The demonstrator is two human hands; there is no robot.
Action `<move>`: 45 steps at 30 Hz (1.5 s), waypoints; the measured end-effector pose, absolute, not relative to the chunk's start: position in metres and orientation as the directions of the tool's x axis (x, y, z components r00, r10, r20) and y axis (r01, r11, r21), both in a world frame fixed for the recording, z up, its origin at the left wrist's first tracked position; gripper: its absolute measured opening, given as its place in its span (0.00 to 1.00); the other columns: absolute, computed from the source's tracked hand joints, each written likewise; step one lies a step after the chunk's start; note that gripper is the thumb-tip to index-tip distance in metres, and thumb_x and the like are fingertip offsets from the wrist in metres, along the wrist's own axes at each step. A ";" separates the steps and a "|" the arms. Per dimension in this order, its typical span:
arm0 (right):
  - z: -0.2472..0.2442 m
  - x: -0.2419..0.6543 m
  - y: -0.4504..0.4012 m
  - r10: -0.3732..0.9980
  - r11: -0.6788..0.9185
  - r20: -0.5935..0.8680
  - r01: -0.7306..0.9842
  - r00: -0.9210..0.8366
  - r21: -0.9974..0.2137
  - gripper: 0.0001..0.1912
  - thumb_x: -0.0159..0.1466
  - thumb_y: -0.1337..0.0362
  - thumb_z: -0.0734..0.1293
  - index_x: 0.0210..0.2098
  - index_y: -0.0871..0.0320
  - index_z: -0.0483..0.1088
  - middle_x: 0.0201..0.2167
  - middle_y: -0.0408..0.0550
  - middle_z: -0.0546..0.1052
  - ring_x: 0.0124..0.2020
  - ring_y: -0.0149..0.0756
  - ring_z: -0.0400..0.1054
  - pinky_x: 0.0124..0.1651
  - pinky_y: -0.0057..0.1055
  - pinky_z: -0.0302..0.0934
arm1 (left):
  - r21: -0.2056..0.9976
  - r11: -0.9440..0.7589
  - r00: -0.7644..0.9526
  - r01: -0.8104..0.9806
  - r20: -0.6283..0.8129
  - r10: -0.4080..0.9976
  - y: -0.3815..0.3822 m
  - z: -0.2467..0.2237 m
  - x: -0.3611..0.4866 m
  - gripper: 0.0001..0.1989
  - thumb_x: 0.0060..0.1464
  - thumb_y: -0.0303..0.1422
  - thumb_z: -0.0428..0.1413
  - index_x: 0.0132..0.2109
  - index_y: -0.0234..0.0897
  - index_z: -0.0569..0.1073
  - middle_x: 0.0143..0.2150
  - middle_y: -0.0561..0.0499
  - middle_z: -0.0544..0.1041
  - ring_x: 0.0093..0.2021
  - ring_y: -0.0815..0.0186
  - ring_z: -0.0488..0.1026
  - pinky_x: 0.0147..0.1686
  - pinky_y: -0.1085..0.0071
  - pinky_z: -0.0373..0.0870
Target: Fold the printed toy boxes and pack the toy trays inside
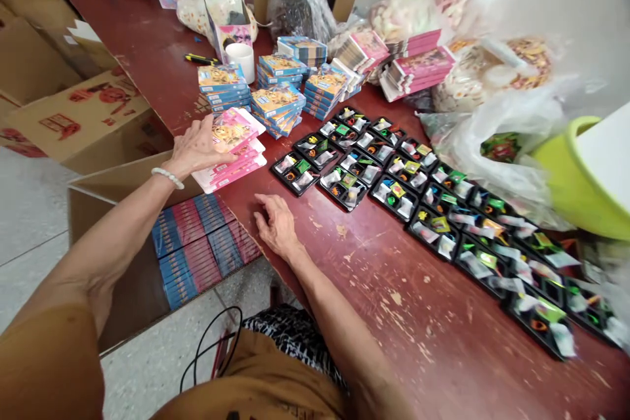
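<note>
Head view. Left hand (pixel 194 149) lies palm down, fingers spread over the edge of a small pile of pink card packs (pixel 232 144). Its grip is open, not closed on them. A beaded bracelet (pixel 167 178) circles that wrist. Right hand (pixel 278 226) rests on the bare red wooden surface (pixel 408 302), fingers loosely curled, grip open and empty.

Done, by the look of things: an open cardboard box (pixel 118 210) beside the surface edge holds blue-and-red packs (pixel 197 246) in tight rows. Blue-and-yellow packs (pixel 275 102) stand in several stacks, with pink stacks (pixel 416 69) behind them. Black trays (pixel 394 193) lie in close rows, each carrying small bagged items.

Left: the loose pink pile, and the plastic bags (pixel 497 138) heaped along the far side, contents unsorted as far as visible.
</note>
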State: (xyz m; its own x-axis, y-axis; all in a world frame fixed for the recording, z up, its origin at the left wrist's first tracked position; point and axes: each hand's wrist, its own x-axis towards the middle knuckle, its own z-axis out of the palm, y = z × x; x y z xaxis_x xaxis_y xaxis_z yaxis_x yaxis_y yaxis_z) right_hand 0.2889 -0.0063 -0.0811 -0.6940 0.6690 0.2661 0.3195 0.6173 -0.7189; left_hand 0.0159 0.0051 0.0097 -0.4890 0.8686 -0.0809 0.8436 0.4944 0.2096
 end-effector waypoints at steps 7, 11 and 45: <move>-0.082 0.287 -0.004 0.648 0.631 0.288 0.286 -0.705 -0.721 0.21 0.67 0.73 0.65 0.59 0.61 0.73 0.52 0.58 0.78 0.55 0.47 0.69 0.63 0.45 0.64 | 0.155 0.517 -0.504 0.842 -0.115 0.856 0.000 0.012 0.008 0.63 0.46 0.67 0.60 0.78 0.40 0.47 0.73 0.27 0.60 0.71 0.27 0.60 0.63 0.35 0.62; -0.083 0.288 -0.003 0.639 0.639 0.290 0.283 -0.712 -0.715 0.19 0.67 0.73 0.64 0.57 0.60 0.74 0.52 0.56 0.79 0.54 0.46 0.69 0.62 0.45 0.64 | 0.191 0.498 -0.455 0.846 -0.227 0.861 0.005 0.005 -0.005 0.62 0.44 0.66 0.61 0.78 0.47 0.48 0.74 0.32 0.60 0.71 0.29 0.61 0.64 0.39 0.62; -0.059 0.271 0.010 0.602 0.745 -0.044 0.581 -0.797 -0.329 0.11 0.76 0.57 0.62 0.52 0.55 0.70 0.46 0.51 0.79 0.37 0.40 0.78 0.33 0.32 0.64 | 0.035 0.381 -0.381 0.924 -0.001 0.924 -0.004 0.026 0.012 0.46 0.58 0.61 0.53 0.77 0.48 0.56 0.70 0.36 0.65 0.68 0.35 0.65 0.64 0.40 0.64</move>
State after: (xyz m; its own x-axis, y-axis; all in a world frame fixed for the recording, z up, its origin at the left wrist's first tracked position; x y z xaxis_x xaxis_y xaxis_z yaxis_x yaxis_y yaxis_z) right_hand 0.2713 0.0101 -0.0586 -0.7972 0.6021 -0.0439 0.5806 0.7447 -0.3290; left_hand 0.0122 -0.0044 0.0258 -0.3812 0.9245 -0.0009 0.9239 0.3810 0.0345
